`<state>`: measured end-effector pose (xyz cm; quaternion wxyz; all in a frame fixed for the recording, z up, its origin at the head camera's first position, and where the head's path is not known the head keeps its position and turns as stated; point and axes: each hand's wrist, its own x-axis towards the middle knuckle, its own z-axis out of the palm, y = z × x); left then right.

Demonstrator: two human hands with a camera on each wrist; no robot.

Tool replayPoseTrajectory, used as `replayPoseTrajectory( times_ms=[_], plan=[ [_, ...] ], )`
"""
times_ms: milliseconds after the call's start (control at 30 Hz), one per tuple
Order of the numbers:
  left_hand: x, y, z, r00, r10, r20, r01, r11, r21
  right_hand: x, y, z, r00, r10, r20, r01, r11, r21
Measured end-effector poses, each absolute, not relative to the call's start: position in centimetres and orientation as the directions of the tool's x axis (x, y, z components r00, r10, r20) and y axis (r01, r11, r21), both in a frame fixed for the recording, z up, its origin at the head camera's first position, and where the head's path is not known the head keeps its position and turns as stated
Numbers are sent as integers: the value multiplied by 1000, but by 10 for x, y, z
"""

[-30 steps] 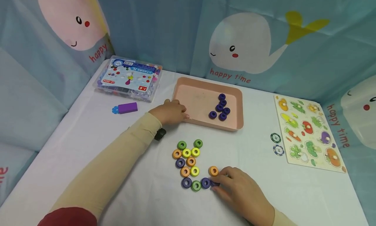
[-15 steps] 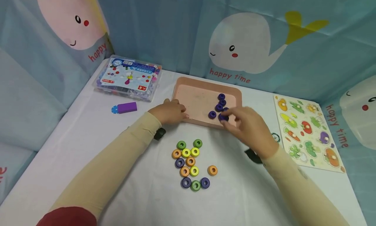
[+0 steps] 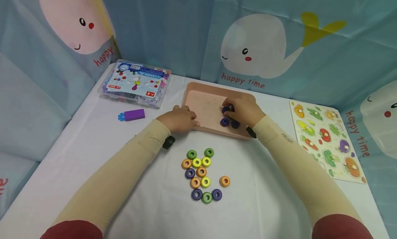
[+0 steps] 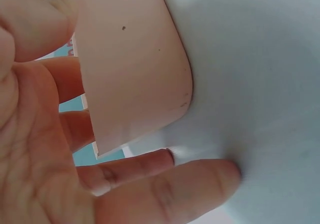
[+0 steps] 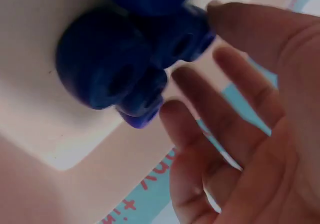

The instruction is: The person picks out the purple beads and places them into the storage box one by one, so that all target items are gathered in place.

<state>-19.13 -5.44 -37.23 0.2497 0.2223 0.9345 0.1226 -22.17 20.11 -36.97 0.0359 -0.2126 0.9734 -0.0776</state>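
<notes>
At the front left corner of a shallow pink tray [image 3: 201, 104], my left hand [image 3: 177, 120] holds the wall. In the left wrist view two fingers pass behind the tray wall [image 4: 135, 73], the thumb lies near the rim, and the other fingers rest on the white cloth. My right hand [image 3: 245, 109] is inside the tray over several dark purple ring-shaped beads [image 3: 224, 122]. In the right wrist view its loosely bent fingers [image 5: 200, 98] stand beside the clustered beads [image 5: 100, 58], with the thumb tip close to one. The hand partly hides the beads in the head view.
Green, orange, yellow and purple beads [image 3: 201, 171] lie in a pattern before the tray; one orange bead [image 3: 224, 181] sits apart. A clear box [image 3: 136, 82] and a purple block [image 3: 134, 115] lie left. A vegetable puzzle board [image 3: 325, 142] lies right. Whale-printed curtains [image 3: 173, 35] surround the table.
My right hand has moved from the bottom row of beads up into the tray. The purple bead at that row's right end has left the table. My left hand has stayed put.
</notes>
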Motion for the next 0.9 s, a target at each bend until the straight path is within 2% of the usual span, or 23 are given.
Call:
replayPoseTrajectory(
  times_ms=[133,200,300,367,433,500,633,900],
  plan=[
    [-193,-54,-372,-770,483,-418,360,869,341,-198,204,-357,-905,-426,18,-417,876,-244],
    [-193,-54,-372,-767,484,-420,361,868,342,-172,205,-352,-869,-486,87,-489,822,-294],
    [-193,-55,-372,-768,488,-415,365,866,341,-121,207,-356,-757,-624,192,-644,664,-380],
    [-192,-56,-371,-768,492,-409,368,863,346,-88,208,-367,-657,-710,253,-738,536,-409],
    [-192,-56,-370,-771,494,-401,367,860,355,-59,210,-379,-584,-763,278,-787,447,-426],
    [-191,-57,-369,-773,495,-396,363,858,363,-39,210,-390,-541,-792,283,-813,405,-419],
    [-191,-57,-368,-771,497,-397,355,855,379,-20,210,-404,-521,-808,274,-830,406,-383],
    [-191,-58,-371,-769,497,-402,358,855,375,-18,205,-408,-515,-824,236,-841,433,-324]
  ],
)
